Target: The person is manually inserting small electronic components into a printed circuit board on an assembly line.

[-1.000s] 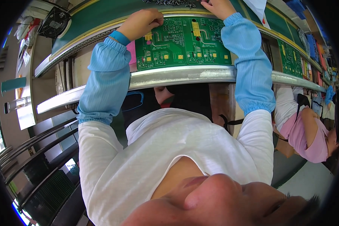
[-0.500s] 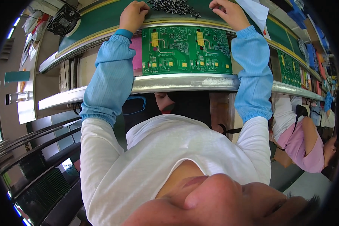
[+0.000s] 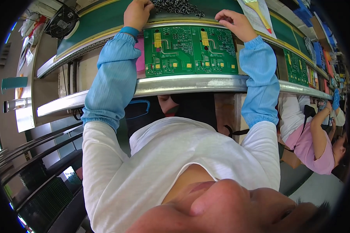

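Observation:
In front of me a green circuit board (image 3: 190, 58) with two matching halves and yellow patches lies between metal rails. Beyond it, on the green belt, is a heap of small dark components with shiny leads (image 3: 177, 7). My left hand (image 3: 137, 14) is at the left side of this heap, fingers curled inward; whatever they hold is hidden. To the right of the heap, above the board's far right corner, my right hand (image 3: 237, 24) has thumb and forefinger pinched near a tiny dark bit too small to name. Both forearms wear blue sleeves.
A yellow-handled brush (image 3: 259, 15) lies on white paper (image 3: 247, 11) at the far right. A black fan (image 3: 61, 22) stands far left. The silver front rail (image 3: 190, 84) runs before me. Another green board (image 3: 295, 66) and a co-worker in pink (image 3: 311, 143) are to the right.
My right hand has come down slightly toward the board, its thumb and forefinger closer together. My left hand has shifted slightly up. The brush on the paper now shows.

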